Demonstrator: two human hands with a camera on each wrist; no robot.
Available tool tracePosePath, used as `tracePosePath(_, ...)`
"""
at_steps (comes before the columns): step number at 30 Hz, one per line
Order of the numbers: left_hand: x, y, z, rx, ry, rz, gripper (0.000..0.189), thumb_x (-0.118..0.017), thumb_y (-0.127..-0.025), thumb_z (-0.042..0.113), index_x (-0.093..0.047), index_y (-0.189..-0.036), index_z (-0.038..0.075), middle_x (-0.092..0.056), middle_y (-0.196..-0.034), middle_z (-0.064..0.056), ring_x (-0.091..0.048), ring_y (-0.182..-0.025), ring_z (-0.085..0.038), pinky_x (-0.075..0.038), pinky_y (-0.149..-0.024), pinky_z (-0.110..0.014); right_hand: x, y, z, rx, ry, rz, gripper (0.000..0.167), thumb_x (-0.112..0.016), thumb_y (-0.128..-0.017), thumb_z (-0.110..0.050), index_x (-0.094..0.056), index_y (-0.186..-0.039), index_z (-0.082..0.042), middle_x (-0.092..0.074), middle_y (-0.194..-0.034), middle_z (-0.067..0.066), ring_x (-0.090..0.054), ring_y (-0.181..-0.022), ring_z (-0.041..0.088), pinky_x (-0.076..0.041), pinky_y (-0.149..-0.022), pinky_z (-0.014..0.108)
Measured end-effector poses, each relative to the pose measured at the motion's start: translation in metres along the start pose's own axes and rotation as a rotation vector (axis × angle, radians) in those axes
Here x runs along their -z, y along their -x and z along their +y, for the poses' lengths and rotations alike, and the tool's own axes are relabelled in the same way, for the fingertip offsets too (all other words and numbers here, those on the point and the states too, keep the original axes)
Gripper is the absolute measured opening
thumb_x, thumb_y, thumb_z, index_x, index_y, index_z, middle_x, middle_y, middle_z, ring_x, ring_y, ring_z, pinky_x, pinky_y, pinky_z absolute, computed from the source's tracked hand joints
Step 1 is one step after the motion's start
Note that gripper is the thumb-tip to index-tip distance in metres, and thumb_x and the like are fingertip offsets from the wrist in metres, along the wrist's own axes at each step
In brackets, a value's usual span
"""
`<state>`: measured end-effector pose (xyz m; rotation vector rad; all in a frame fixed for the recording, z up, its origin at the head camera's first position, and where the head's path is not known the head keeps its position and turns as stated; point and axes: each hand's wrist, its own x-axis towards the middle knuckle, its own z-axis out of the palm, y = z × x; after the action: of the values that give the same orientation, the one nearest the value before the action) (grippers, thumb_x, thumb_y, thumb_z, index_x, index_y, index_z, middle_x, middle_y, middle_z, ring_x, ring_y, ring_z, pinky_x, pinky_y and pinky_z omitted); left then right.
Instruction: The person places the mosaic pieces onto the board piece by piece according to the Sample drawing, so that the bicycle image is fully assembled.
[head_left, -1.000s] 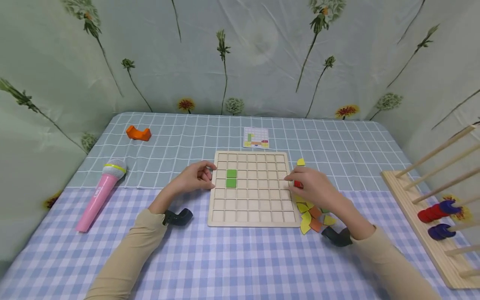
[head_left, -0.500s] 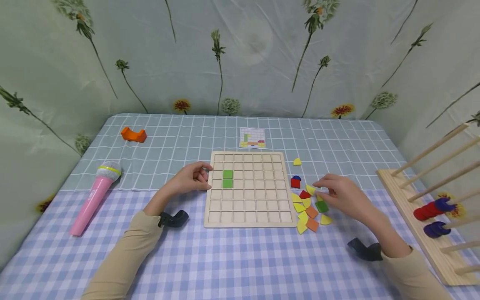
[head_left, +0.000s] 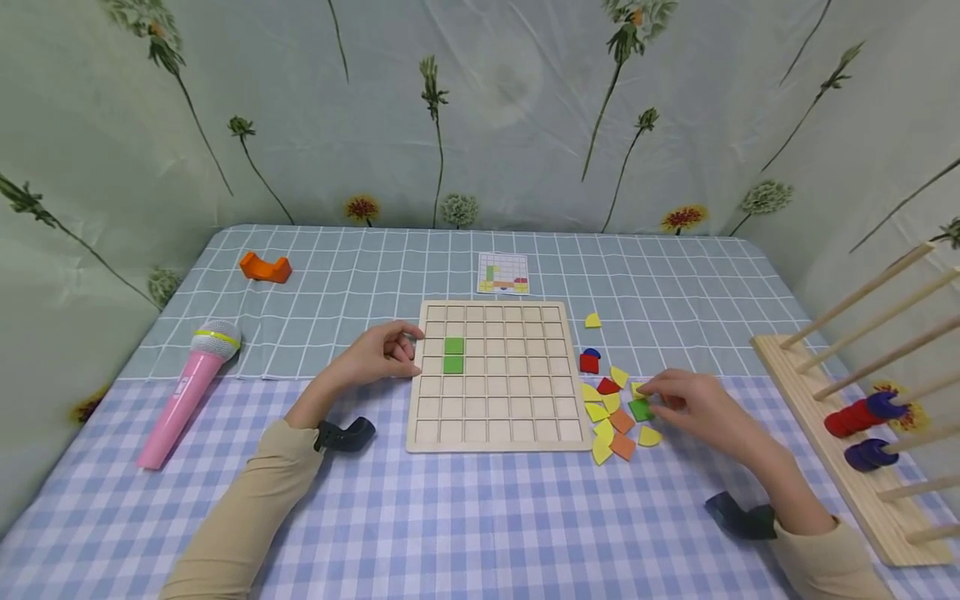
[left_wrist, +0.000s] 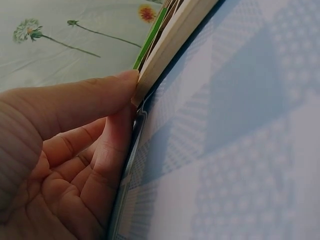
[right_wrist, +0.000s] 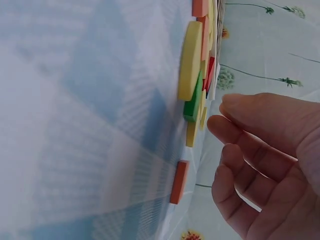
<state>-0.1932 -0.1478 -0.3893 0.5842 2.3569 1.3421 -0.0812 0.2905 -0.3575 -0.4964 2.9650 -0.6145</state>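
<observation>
A wooden grid board (head_left: 506, 408) lies flat on the cloth, with two green squares (head_left: 453, 355) in its cells, one above the other. At its left edge my left hand (head_left: 372, 353) rests with thumb and index fingertip against the rim, spread apart along it. My right hand (head_left: 693, 408) is over the right side of a loose pile, its fingers loosely bent. The right wrist view shows nothing between its fingertips. Close to them are a green square (head_left: 641, 409) and a yellow quarter-round piece (head_left: 638, 389), partly covered by the hand.
Beside the board lie several yellow pieces (head_left: 602, 451), orange squares (head_left: 622, 447) and a red square (head_left: 589, 364). A pattern card (head_left: 502, 273) lies behind. A pink microphone (head_left: 183, 398) and orange holder (head_left: 266, 268) are left; a wooden peg rack (head_left: 840, 450) with rings stands right.
My right hand has drawn back from the board's right edge to the right, uncovering the loose pieces, then come nearer the green square. My left hand stays at the board.
</observation>
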Motion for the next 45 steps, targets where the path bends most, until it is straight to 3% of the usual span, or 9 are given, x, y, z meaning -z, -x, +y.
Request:
tracePosePath(4, 0.001, 0.001, -0.001, 0.004, -0.007, 0.002, 0.051, -0.072, -0.077, 0.003, -0.049, -0.122, -0.005, -0.056, -0.09, -0.013, -0.054, -0.07, -0.004, -0.048, -0.064, -0.017, -0.003, 0.002, 0.002, -0.015, 0.004, -0.023, 0.029, -0.072, -0.078, -0.008, -0.07, -0.106, -0.007, -0.068, -0.095, 0.003, -0.047, -0.072, 0.006, -0.044, -0.061, 0.015)
tracePosePath(14, -0.001, 0.002, -0.001, -0.001, 0.014, 0.001, 0.051, -0.073, -0.077, 0.003, -0.05, -0.121, -0.005, -0.056, -0.09, -0.013, -0.055, -0.07, -0.003, -0.048, -0.064, -0.017, -0.006, 0.004, 0.003, -0.01, 0.01, -0.049, 0.029, -0.075, -0.075, -0.011, -0.071, -0.104, -0.01, -0.067, -0.099, 0.003, -0.051, -0.078, 0.008, -0.047, -0.065, 0.015)
tracePosePath(25, -0.001, 0.002, -0.001, -0.003, 0.005, -0.001, 0.05, -0.073, -0.077, 0.005, -0.05, -0.121, -0.005, -0.056, -0.09, -0.012, -0.054, -0.07, -0.004, -0.047, -0.065, -0.017, -0.014, 0.007, 0.006, -0.006, -0.006, -0.051, 0.026, -0.076, -0.073, -0.009, -0.072, -0.099, -0.011, -0.059, -0.091, -0.001, -0.044, -0.074, 0.005, -0.042, -0.061, 0.016)
tracePosePath(36, -0.004, 0.0, -0.001, -0.009, 0.008, -0.012, 0.051, -0.073, -0.077, 0.005, -0.05, -0.122, -0.005, -0.056, -0.091, -0.012, -0.054, -0.071, -0.005, -0.048, -0.065, -0.017, -0.017, 0.01, 0.008, -0.02, 0.009, -0.031, 0.024, -0.076, -0.073, -0.011, -0.072, -0.097, -0.011, -0.061, -0.089, -0.002, -0.044, -0.073, 0.005, -0.041, -0.06, 0.016)
tracePosePath(45, -0.001, -0.002, -0.004, -0.018, 0.0, 0.014, 0.05, -0.073, -0.077, 0.003, -0.051, -0.121, -0.005, -0.056, -0.09, -0.013, -0.055, -0.07, -0.004, -0.048, -0.065, -0.016, -0.009, -0.009, -0.007, 0.005, 0.044, -0.016, 0.022, -0.075, -0.075, -0.014, -0.072, -0.096, -0.009, -0.06, -0.087, -0.001, -0.046, -0.072, 0.009, -0.041, -0.059, 0.016)
